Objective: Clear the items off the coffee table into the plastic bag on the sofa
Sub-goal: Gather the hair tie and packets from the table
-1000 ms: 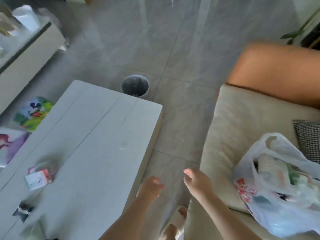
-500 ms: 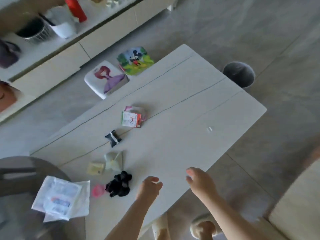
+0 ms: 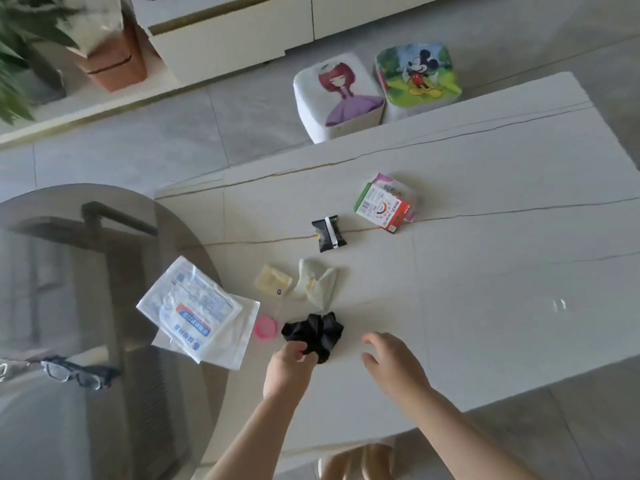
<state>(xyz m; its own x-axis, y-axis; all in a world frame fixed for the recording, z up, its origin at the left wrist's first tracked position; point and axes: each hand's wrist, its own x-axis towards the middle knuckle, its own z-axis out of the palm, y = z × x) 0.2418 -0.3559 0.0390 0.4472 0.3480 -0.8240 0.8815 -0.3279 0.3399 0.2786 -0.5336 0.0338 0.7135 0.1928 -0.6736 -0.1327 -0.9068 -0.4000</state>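
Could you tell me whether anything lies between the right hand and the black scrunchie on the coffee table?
Nothing visible does. The right hand hovers open just beside the black scrunchie, with only bare coffee table between them. The left hand already grips the scrunchie's near edge.

open tabletop [image 3: 502,306] right of black scrunchie [image 3: 317,330], pink ring [image 3: 265,327] crowding left

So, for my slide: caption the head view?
Left hand grips black scrunchie on coffee table; right hand open.

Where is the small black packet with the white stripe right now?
On the coffee table, mid-frame in the head view: the black packet lies left of the red-and-green box, beyond the crumpled pale wrapper.
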